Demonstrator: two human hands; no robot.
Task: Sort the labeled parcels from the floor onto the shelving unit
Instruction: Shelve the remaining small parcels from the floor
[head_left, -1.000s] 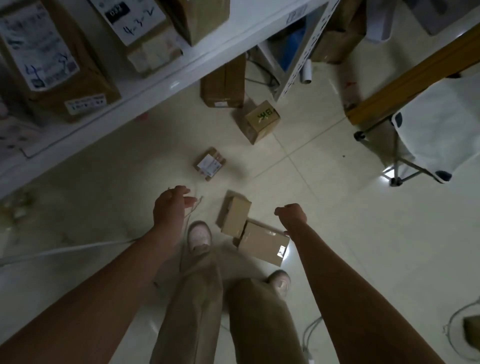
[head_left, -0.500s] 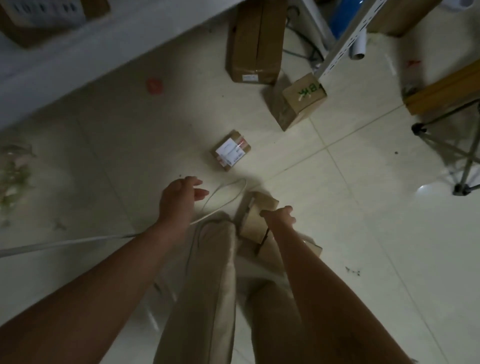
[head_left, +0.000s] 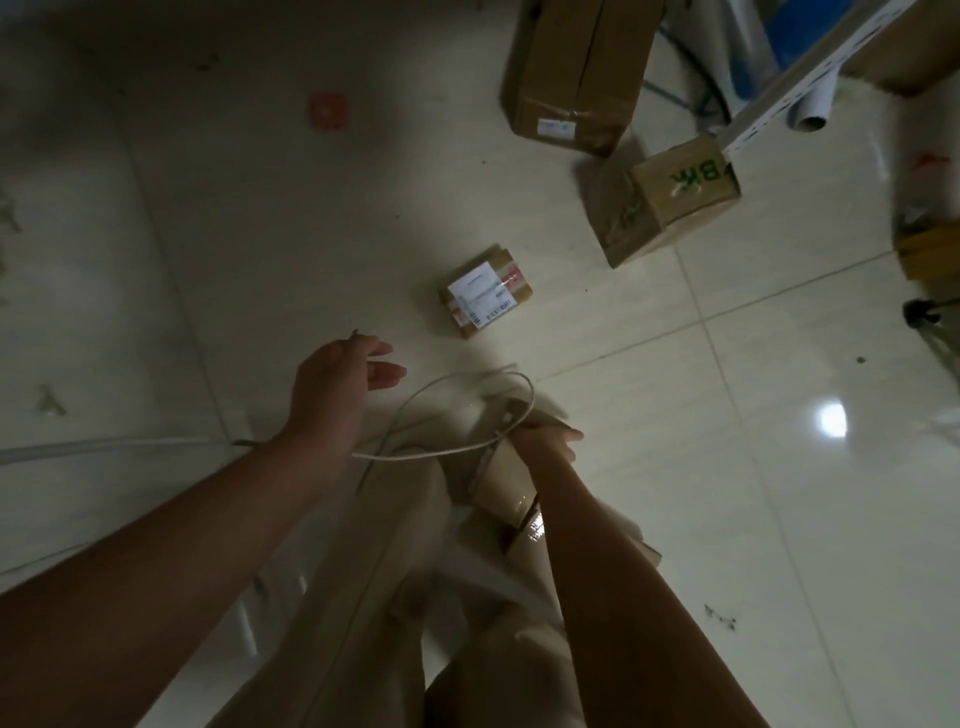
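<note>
My right hand (head_left: 545, 444) grips the top edge of a small plain cardboard parcel (head_left: 501, 483) that lies on the floor by my feet. A second flat parcel (head_left: 527, 532) lies just under it, mostly hidden by my arm. My left hand (head_left: 332, 387) hovers open above the tiles, fingers relaxed, holding nothing. A small parcel with a white label (head_left: 485, 292) lies further out on the floor. A cube-shaped box marked "BK" in green (head_left: 670, 200) and a long tall box (head_left: 576, 73) stand at the far right.
A white cable (head_left: 457, 410) loops over the floor between my hands. A white perforated shelf upright (head_left: 789, 83) rises at the top right with a paper roll (head_left: 813, 106) beside it. A tripod foot (head_left: 922, 314) stands at the right edge. My legs fill the lower middle.
I have bent lower toward the floor. My right hand has come down and taken hold of the small parcel by my feet. My left hand stays open above the tiles.
</note>
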